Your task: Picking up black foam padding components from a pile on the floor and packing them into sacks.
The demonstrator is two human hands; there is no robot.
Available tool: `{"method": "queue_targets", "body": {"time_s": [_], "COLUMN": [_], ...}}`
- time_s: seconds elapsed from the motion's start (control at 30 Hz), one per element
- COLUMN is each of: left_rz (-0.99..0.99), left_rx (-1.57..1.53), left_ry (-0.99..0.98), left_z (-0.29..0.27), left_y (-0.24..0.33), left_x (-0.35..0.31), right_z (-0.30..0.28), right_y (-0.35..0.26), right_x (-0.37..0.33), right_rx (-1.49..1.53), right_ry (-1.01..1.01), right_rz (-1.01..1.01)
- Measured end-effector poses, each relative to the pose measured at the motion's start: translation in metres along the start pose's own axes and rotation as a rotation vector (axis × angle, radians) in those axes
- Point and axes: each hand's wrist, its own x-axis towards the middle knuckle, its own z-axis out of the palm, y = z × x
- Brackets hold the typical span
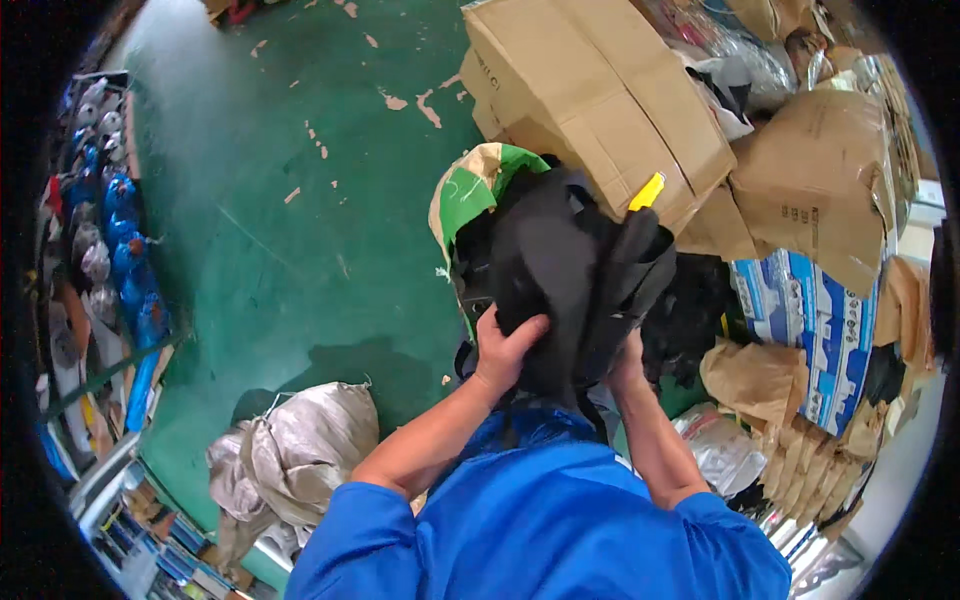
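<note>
Black bundle (545,260), matte, fabric-like, rounded, loosely folded, between bare hands (505,350).

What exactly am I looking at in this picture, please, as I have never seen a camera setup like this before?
There is no machine here: a person in a blue shirt works with two bare hands. The only picture comes from a wide fisheye camera worn on the head, looking down, so straight edges bend and its left is the person's left. The left hand grips a black bundle; the right hand is at its other side, partly hidden. A green-and-tan sack shows behind the bundle. A pale sack lies on the green floor to the left, and a large cardboard box is ahead to the right.
</note>
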Motion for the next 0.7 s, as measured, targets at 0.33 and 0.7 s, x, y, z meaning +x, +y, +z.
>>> {"method": "queue_targets", "body": {"time_s": [0.33, 0.7], "left_rz": [-0.189, 0.206], "left_rx": [-0.133, 1.100], "left_ry": [0.034, 0.164], "left_z": [-0.087, -0.127], "left_y": [-0.061, -0.054], "left_x": [0.103, 0.147], "right_z": [0.091, 0.076], "right_y": [0.050, 0.109], "right_x": [0.066, 0.150], "right_rx": [-0.235, -1.325], "right_ry": [-0.009, 0.152], "right_rz": [0.007, -0.075]}}
